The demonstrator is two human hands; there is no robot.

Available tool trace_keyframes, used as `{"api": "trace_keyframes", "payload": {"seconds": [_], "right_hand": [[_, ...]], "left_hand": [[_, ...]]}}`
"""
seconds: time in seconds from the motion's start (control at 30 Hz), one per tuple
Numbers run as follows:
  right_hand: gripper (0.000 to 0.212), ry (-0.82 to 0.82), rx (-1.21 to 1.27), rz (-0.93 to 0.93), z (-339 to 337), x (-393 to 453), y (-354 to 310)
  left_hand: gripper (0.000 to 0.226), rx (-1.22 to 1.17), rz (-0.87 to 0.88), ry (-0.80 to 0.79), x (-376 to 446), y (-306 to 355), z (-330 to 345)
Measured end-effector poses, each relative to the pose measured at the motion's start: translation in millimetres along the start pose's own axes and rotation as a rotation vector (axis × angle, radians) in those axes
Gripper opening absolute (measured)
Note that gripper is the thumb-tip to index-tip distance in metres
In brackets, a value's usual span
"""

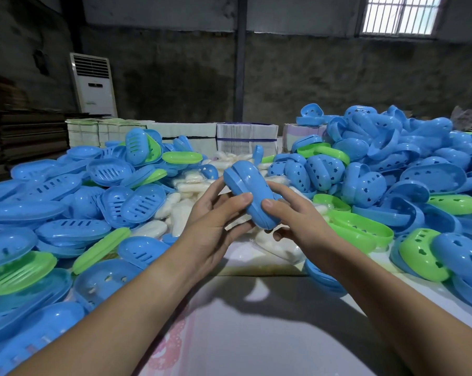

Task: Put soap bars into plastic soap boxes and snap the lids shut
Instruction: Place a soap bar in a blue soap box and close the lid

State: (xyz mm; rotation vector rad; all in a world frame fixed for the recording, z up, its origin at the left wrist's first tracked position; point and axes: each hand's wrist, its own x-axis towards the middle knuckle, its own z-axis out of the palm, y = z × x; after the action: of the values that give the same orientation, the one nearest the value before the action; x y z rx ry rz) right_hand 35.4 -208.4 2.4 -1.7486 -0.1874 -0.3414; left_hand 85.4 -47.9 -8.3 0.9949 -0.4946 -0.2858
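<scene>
Both hands, left hand (pixel 215 223) and right hand (pixel 297 215), fingers curled, grip a closed blue soap box (pixel 249 192) above a pale table (pixel 256 335); air conditioner (pixel 93 85) upper left, barred window (pixel 400 14) upper right.

blue soap box (pixel 247 192), white soap bars (pixel 281 246) — green lids (pixel 361 229)

Two hands are here, a left hand (pixel 215 215) and a right hand (pixel 297 215). Together they hold one closed blue soap box (pixel 247 192). Blue box halves (pixel 408 169) fill both sides of the tabletop (pixel 256 335), too many to count. About ten green box halves (pixel 422 257) lie among them. White soap bars (pixel 279 246) lie in the middle, too many to count. One white air conditioner (pixel 93 85) stands at the back.
</scene>
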Motion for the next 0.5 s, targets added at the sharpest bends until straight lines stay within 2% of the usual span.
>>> {"api": "trace_keyframes", "payload": {"seconds": [0.2, 0.5], "right_hand": [[0.041, -0.022, -0.018, 0.015, -1.7, 0.0, 0.0], [0.043, 0.008, 0.038, -0.046, -6.1, 1.0, 2.6]], "left_hand": [[0.065, 0.047, 0.01, -0.033, -0.8, -0.7, -0.7], [0.069, 0.089, 0.06, -0.088, -2.7, 1.2, 0.9]]}}
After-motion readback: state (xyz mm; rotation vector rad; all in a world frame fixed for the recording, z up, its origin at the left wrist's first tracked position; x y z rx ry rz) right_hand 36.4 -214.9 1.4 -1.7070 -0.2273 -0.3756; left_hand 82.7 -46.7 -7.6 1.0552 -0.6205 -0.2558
